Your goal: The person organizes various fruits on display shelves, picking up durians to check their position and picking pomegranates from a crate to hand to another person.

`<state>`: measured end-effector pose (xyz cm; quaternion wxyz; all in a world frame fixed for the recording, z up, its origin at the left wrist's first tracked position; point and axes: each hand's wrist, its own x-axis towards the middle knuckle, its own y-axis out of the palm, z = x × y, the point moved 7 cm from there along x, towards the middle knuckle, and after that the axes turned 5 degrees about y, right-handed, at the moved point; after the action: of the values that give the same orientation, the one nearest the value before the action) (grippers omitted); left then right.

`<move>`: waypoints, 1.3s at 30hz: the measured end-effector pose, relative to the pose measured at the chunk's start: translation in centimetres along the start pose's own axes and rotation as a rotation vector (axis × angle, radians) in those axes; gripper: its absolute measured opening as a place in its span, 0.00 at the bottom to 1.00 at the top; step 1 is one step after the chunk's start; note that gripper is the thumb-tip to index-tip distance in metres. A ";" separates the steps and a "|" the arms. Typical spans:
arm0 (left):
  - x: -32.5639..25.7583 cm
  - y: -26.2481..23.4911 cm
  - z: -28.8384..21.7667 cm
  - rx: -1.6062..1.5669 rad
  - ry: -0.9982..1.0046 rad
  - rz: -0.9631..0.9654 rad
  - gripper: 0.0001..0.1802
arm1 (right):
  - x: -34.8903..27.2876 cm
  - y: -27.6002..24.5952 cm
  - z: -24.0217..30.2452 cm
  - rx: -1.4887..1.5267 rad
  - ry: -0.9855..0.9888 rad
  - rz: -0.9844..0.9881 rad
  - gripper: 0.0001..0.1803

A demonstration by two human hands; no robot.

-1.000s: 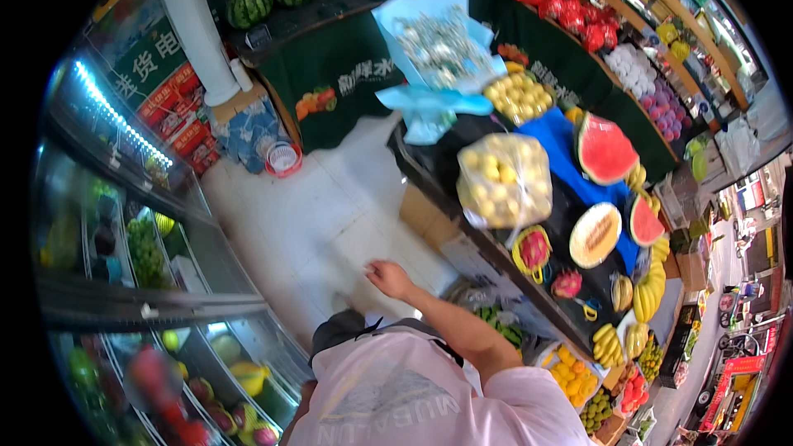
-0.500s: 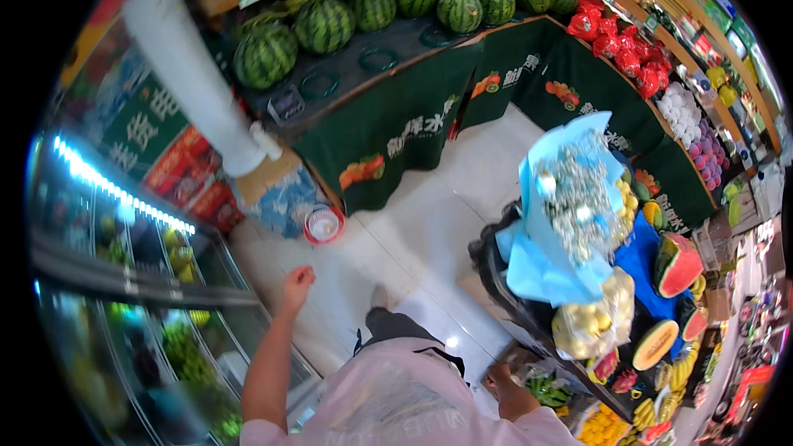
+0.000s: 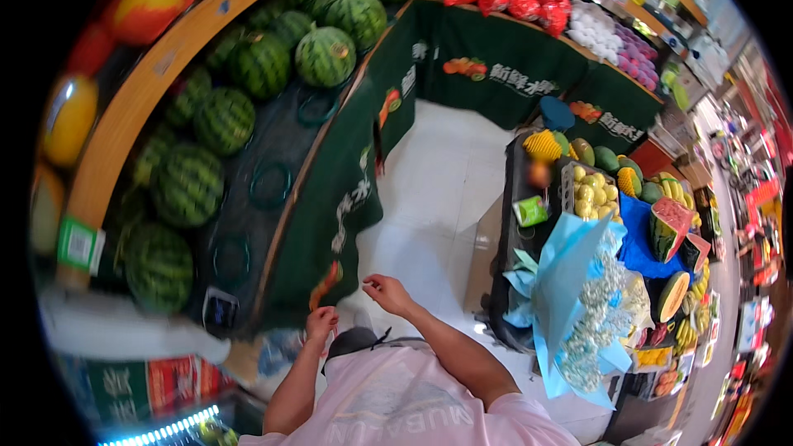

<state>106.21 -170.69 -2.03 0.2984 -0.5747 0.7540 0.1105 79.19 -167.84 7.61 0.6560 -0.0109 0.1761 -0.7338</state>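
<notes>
Left hand (image 3: 322, 325): fingers curled inward; whether they pinch anything, one cannot tell.
Right hand (image 3: 387, 292): loosely bent and relaxed, with nothing seen in its grasp.
Green cloth (image 3: 310, 241): nearest to both hands, hanging ahead of the left one and just to the left of the right one; contact at the left hand cannot be made out.
Floor (image 3: 429, 198): pale, glossy tile runs ahead of the right hand, between the cloth and a black stand (image 3: 517, 254).
Edges: the counter (image 3: 248, 227) slants along the left, its cloth turning across the far end; the stand's rounded rim borders the floor on the right, well apart from both hands.
Watermelons (image 3: 188, 184): round, striped and smooth, ranked on the dark counter beside thin green rings (image 3: 271, 185).
Bouquet (image 3: 578, 314): frothy white and blue blooms in crisp, pale blue wrapping, at the stand's near end.
Stand's goods: a green packet (image 3: 531, 211), yellow fruit (image 3: 593, 196) and a wedge of cut watermelon (image 3: 667, 230), red-fleshed, on blue sheeting (image 3: 638, 235).
</notes>
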 end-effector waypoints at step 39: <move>108.4 79.4 -68.9 0.293 0.133 0.298 0.36 | 56.7 -69.5 -16.9 0.759 1.054 -0.918 0.15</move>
<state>-7.58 -267.52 -23.60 0.3088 -0.4132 0.8567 0.0045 0.50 -213.12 -1.42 0.0775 0.4905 0.1791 -0.8493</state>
